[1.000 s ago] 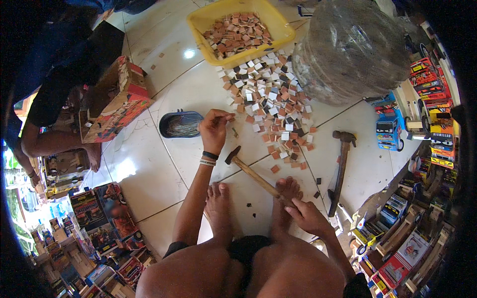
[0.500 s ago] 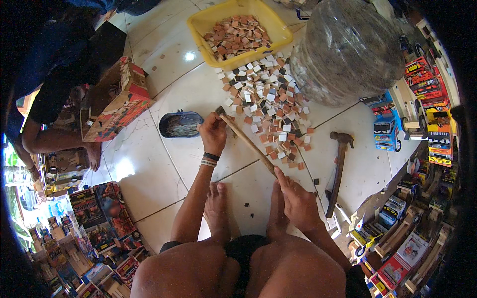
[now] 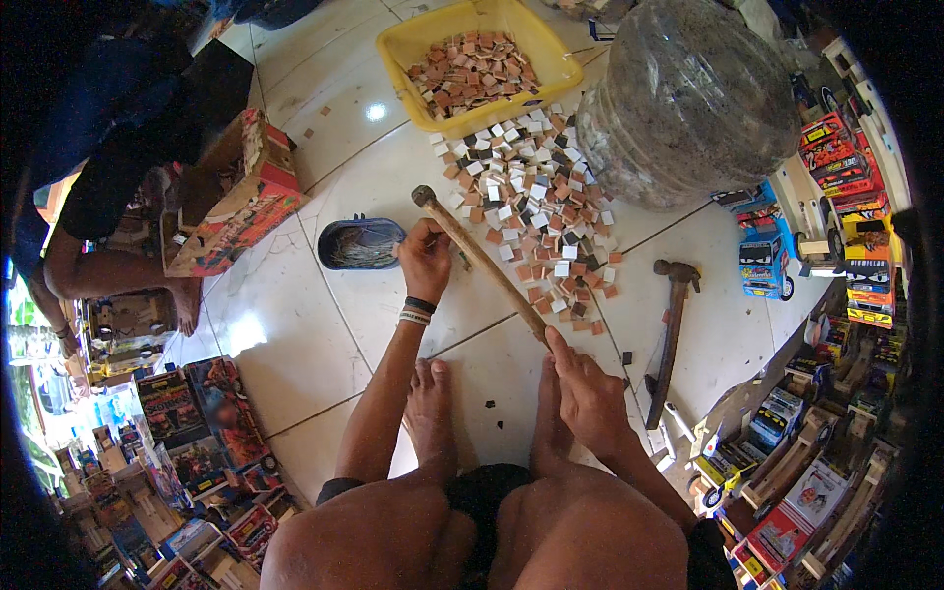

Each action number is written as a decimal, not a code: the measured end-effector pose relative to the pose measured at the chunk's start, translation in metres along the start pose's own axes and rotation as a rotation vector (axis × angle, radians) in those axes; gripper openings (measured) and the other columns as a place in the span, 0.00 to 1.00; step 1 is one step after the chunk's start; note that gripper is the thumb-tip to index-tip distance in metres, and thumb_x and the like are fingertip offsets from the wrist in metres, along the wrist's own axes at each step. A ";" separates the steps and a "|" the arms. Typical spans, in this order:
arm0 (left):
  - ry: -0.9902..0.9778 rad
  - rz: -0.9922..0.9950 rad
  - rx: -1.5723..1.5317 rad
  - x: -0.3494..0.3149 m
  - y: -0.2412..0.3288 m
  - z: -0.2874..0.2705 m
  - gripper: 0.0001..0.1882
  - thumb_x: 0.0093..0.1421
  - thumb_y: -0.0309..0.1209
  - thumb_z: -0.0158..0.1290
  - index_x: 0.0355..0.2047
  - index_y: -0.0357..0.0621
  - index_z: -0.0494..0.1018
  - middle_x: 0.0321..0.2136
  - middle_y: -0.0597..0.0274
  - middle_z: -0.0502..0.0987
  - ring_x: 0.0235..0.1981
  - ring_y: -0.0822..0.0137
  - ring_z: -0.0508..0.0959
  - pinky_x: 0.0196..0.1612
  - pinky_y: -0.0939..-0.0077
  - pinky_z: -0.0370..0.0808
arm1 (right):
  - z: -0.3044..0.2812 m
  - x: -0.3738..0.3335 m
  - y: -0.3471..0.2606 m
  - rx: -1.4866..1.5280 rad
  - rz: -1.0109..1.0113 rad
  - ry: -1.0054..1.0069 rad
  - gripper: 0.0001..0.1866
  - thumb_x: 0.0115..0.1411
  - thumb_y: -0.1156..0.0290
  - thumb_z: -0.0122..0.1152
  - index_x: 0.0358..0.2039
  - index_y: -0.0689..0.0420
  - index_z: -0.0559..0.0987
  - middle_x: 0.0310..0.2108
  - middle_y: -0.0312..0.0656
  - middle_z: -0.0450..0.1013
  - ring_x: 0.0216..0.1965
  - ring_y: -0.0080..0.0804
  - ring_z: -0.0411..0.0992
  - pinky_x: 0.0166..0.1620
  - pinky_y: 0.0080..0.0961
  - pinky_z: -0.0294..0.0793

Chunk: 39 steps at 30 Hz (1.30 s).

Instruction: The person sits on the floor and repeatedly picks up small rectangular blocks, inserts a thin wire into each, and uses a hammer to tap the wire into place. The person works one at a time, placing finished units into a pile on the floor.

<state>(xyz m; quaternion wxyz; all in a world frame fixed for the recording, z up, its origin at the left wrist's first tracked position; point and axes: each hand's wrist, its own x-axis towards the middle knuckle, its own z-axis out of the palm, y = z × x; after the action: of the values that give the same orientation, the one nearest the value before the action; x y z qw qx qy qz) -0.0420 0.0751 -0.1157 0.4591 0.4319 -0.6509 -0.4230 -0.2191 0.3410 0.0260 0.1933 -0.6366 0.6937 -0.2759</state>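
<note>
Gripping the hammer [image 3: 492, 275] low on its wooden handle, the right hand [image 3: 588, 393] was wrapped tight round it, thumb along the wood. The hammer was held clear of the floor [image 3: 295, 374], slanting away to the left, its metal head just past the left hand [image 3: 423, 261]. Left hand had its fingers curled beside the handle; couldn't tell if the tips were pinched together, held anything or touched the wood.

Handling, my read: head-heavy, rigid, not fragile. Bare wood, probably slick only if sweaty. Low on the handle looked right for swing; nearer the head would have given more control.

Containers: small dark blue dish [image 3: 354, 264], just beside the left hand, had what looked like thin nails [image 3: 358, 245] in it. Probably light and stiff, best taken mid-shank, one at a time. Yellow basin [image 3: 551, 64] at the far side held a heap of small brown square chips [image 3: 472, 74]; likely light and hard. Loose chips [image 3: 531, 192], white, brown and black, lay on the floor on its near side. Cardboard box [image 3: 251, 216] on the left was open-topped, contents unclear. Plastic sack [image 3: 678, 108] bulged; couldn't tell with what. Second hammer [image 3: 671, 344] lay untouched, right side.
</note>
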 end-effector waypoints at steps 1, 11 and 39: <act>0.000 -0.046 -0.016 0.000 0.002 0.000 0.09 0.58 0.09 0.54 0.33 0.36 0.74 0.26 0.63 0.79 0.30 0.75 0.80 0.36 0.80 0.76 | 0.000 0.000 -0.001 0.003 -0.040 0.051 0.42 0.65 0.79 0.58 0.77 0.41 0.57 0.33 0.50 0.76 0.28 0.49 0.78 0.29 0.42 0.81; 0.002 0.085 0.102 -0.005 0.004 0.000 0.07 0.57 0.11 0.56 0.32 0.36 0.74 0.27 0.58 0.81 0.28 0.71 0.81 0.34 0.78 0.77 | -0.001 -0.004 -0.001 0.000 0.011 0.011 0.42 0.64 0.80 0.58 0.77 0.43 0.59 0.38 0.51 0.78 0.31 0.50 0.79 0.31 0.42 0.82; 0.100 0.365 0.328 0.221 0.113 0.005 0.23 0.59 0.27 0.67 0.54 0.36 0.77 0.50 0.47 0.83 0.50 0.54 0.84 0.51 0.64 0.82 | -0.011 -0.103 0.000 0.644 0.546 -0.435 0.35 0.74 0.55 0.52 0.77 0.48 0.58 0.63 0.57 0.73 0.61 0.50 0.76 0.64 0.39 0.71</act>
<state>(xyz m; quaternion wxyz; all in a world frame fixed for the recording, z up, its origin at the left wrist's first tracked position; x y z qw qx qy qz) -0.1121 -0.1041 0.0418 0.4835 0.3963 -0.7544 -0.2000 -0.2140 0.4440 0.0262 0.5873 -0.3815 0.6582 -0.2762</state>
